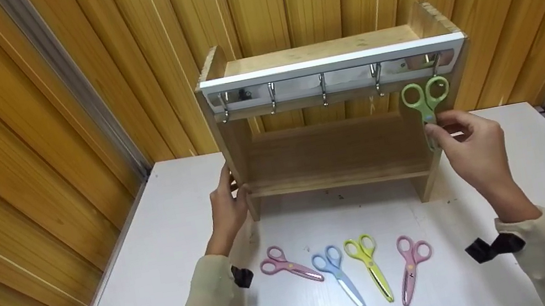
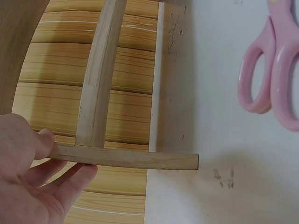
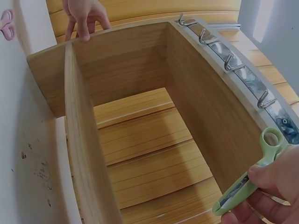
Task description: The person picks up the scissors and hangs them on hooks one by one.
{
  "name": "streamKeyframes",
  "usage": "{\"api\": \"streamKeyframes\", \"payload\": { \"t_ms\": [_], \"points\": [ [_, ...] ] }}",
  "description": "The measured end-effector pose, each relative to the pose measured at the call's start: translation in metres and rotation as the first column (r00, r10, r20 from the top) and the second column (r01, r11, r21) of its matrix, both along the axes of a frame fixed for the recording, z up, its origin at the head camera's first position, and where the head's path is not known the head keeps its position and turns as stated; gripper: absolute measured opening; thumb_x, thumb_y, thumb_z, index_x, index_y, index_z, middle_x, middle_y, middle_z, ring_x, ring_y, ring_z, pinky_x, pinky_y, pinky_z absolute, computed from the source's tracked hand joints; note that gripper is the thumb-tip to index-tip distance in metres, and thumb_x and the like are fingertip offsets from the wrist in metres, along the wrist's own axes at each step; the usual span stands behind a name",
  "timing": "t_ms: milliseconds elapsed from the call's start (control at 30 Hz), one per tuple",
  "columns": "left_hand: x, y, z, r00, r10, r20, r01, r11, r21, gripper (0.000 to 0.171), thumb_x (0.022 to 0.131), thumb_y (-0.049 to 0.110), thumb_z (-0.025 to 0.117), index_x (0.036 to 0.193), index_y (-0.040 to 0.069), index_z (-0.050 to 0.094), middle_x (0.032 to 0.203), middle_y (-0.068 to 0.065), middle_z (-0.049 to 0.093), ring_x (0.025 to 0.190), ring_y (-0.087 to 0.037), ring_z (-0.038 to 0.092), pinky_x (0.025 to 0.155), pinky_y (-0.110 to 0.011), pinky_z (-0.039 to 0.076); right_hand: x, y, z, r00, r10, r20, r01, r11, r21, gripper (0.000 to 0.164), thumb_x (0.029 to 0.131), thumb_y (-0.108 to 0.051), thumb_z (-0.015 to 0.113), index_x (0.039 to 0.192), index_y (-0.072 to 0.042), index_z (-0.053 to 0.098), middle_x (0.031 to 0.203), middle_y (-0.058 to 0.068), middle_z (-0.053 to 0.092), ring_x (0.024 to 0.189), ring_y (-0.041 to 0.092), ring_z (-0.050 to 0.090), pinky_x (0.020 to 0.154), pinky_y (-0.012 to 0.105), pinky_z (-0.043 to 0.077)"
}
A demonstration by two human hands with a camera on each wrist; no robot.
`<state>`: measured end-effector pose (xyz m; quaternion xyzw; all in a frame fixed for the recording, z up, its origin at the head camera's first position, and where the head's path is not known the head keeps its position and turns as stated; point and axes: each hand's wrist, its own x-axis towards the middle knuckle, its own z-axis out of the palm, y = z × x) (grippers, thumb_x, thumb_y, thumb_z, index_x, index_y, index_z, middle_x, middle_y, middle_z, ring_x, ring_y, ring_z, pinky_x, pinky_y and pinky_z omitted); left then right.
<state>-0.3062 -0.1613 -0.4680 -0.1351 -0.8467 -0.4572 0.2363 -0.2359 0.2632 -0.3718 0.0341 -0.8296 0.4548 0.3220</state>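
A wooden rack [image 1: 334, 150] stands at the back of the white table [image 1: 161, 285], with a metal rail of hooks [image 1: 322, 85] along its top. My left hand [image 1: 234, 188] grips the rack's left side panel, thumb on one face and fingers on the other [image 2: 70, 179]. My right hand [image 1: 434, 133] pinches the blades of green scissors [image 1: 426, 98], whose handles are up at the rightmost hook. I cannot tell whether a ring is over the hook. In the right wrist view the green scissors [image 3: 247, 182] sit between my fingertips just under the rail.
Pink [image 1: 289, 266], blue [image 1: 339, 276], yellow-green [image 1: 371, 264] and pink [image 1: 413, 265] scissors lie in a row on the table in front of the rack. The other hooks [image 3: 229, 63] are bare. Wood-panelled walls close in behind and at both sides.
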Motion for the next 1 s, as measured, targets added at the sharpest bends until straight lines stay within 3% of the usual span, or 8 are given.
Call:
{"api": "streamKeyframes", "payload": {
  "t_ms": [333, 1000],
  "points": [
    [-0.0007, 0.0008, 0.0004, 1.000, -0.016, -0.012, 0.016, 1.000, 0.018, 0.065, 0.098, -0.006, 0.062, 0.157, 0.009, 0.038, 0.140, -0.023, 0.061, 0.112, -0.037, 0.070, 0.088, -0.047, 0.062, -0.0031, -0.0001, -0.0021, 1.000, 0.017, -0.020, -0.018, 0.999, -0.037, 0.020, 0.092, -0.015, 0.077, 0.102, 0.003, 0.076, 0.088, -0.006, 0.072, 0.082, 0.001, 0.066, 0.069, 0.008, 0.053],
    [0.0001, 0.0006, 0.0000, 1.000, -0.001, -0.011, 0.001, 1.000, -0.006, 0.066, 0.099, -0.005, 0.062, 0.158, 0.010, 0.037, 0.140, -0.022, 0.061, 0.113, -0.035, 0.070, 0.089, -0.044, 0.062, 0.0005, 0.0095, -0.0083, 0.999, -0.031, -0.027, 0.031, 1.000, 0.006, 0.019, 0.091, -0.013, 0.078, 0.106, -0.001, 0.078, 0.095, 0.000, 0.074, 0.082, -0.003, 0.065, 0.070, 0.006, 0.052]
  ]
}}
